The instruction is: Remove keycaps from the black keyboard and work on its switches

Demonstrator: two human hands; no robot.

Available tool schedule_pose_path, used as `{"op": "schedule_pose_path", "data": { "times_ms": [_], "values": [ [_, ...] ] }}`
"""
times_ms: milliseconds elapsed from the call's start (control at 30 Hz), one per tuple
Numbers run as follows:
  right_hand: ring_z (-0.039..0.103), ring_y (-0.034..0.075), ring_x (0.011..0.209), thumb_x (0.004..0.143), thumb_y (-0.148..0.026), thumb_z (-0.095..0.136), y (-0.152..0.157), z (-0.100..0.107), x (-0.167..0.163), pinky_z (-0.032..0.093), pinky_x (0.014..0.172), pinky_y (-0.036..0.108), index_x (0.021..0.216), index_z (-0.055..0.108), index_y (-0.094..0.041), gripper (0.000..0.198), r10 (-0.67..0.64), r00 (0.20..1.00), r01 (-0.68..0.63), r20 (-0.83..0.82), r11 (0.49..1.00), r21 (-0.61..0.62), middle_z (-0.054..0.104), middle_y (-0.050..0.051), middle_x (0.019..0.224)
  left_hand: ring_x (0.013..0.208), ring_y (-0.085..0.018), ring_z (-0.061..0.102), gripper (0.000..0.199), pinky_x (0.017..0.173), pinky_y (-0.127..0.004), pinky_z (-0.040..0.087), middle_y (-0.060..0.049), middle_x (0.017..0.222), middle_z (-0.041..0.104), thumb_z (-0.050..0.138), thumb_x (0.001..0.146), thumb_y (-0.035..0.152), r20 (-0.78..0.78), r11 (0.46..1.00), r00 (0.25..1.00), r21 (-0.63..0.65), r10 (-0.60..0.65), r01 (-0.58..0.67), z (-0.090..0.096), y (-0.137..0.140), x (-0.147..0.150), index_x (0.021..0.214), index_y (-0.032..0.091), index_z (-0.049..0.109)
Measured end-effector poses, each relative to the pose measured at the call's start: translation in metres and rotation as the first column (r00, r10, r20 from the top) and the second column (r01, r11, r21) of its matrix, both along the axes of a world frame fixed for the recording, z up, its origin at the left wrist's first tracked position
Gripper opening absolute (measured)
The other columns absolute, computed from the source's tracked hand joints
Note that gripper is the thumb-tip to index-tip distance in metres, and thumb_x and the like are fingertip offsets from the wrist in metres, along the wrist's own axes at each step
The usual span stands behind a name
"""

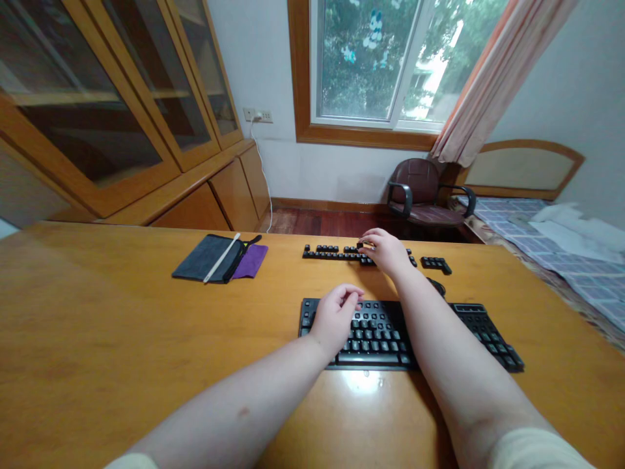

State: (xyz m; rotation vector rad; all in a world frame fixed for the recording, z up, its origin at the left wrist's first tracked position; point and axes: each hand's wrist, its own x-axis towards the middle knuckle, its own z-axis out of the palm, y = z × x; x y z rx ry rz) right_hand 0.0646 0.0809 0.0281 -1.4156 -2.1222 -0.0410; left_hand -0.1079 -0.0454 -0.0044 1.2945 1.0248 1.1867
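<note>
A black keyboard [371, 359] lies on the wooden desk in front of me, some of its upper keys bare of caps. My left hand [334, 320] rests over its left part, fingers curled and thumb against them; anything between them is too small to make out. Beyond the keyboard, loose black keycaps [322, 255] are laid out in rows. My right hand [388, 253] reaches over to these rows, its fingertips closed on a dark keycap [360, 245]. My right forearm hides part of the keyboard and part of the rows.
A small group of keycaps [436, 263] sits at the right, near a coiled black cable [436, 285]. Left of the rows lie a dark grey pouch [198, 259], a pale stick [222, 257] across it and a purple cloth [251, 262]. An armchair [422, 189] stands past the desk [146, 339].
</note>
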Motion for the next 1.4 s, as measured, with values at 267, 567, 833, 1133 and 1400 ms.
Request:
{"op": "schedule_pose_path", "data": {
  "times_ms": [267, 567, 833, 1133, 1400],
  "values": [
    [0.06, 0.019, 0.091, 0.067, -0.031, 0.073, 0.003, -0.037, -0.002, 0.047, 0.082, 0.028, 0.086, 0.073, -0.025, 0.02, 0.069, 0.983, -0.02, 0.171, 0.962, -0.273, 0.058, 0.003, 0.113, 0.068, -0.013, 0.06, 0.014, 0.068, -0.025, 0.048, -0.002, 0.079, 0.064, 0.05, 0.082, 0.024, 0.001, 0.999, 1.0, -0.037, 0.012, -0.012, 0.01, -0.001, 0.0, 0.082, 0.016, 0.061],
    [0.059, 0.019, 0.095, 0.068, -0.032, 0.072, 0.004, -0.041, 0.0, 0.045, 0.086, 0.027, 0.087, 0.072, -0.023, 0.021, 0.062, 0.993, -0.034, 0.098, 0.962, -0.271, 0.059, 0.004, 0.111, 0.07, -0.013, 0.06, 0.014, 0.069, -0.025, 0.047, -0.003, 0.08, 0.064, 0.05, 0.082, 0.023, -0.007, 0.999, 1.0, -0.021, 0.026, -0.026, 0.007, -0.001, 0.0, 0.083, 0.016, 0.061],
    [0.06, 0.018, 0.092, 0.069, -0.03, 0.071, 0.004, -0.039, -0.001, 0.045, 0.085, 0.027, 0.083, 0.072, -0.022, 0.017, 0.031, 0.996, -0.007, 0.081, 0.961, -0.277, 0.06, 0.005, 0.107, 0.071, -0.013, 0.06, 0.013, 0.07, -0.025, 0.047, -0.002, 0.082, 0.065, 0.05, 0.082, 0.023, 0.0, 1.0, 1.0, -0.026, 0.017, -0.017, 0.004, 0.0, 0.0, 0.085, 0.016, 0.061],
    [0.059, 0.018, 0.09, 0.069, -0.03, 0.071, 0.004, -0.039, -0.001, 0.045, 0.083, 0.027, 0.084, 0.071, -0.021, 0.017, -0.005, 0.996, 0.029, 0.09, 0.963, -0.266, 0.06, 0.005, 0.105, 0.071, -0.013, 0.06, 0.013, 0.07, -0.025, 0.048, -0.003, 0.082, 0.065, 0.05, 0.082, 0.023, 0.003, 1.0, 1.0, -0.022, 0.017, -0.017, 0.003, 0.001, 0.001, 0.085, 0.016, 0.061],
    [0.059, 0.018, 0.089, 0.07, -0.031, 0.07, 0.002, -0.038, -0.001, 0.046, 0.079, 0.027, 0.086, 0.07, -0.023, 0.018, -0.03, 0.995, 0.054, 0.096, 0.965, -0.256, 0.059, 0.004, 0.106, 0.071, -0.012, 0.06, 0.013, 0.07, -0.025, 0.048, -0.002, 0.083, 0.065, 0.05, 0.082, 0.022, 0.003, 1.0, 1.0, -0.024, 0.017, -0.017, 0.003, -0.001, 0.0, 0.085, 0.016, 0.061]
  ]
}}
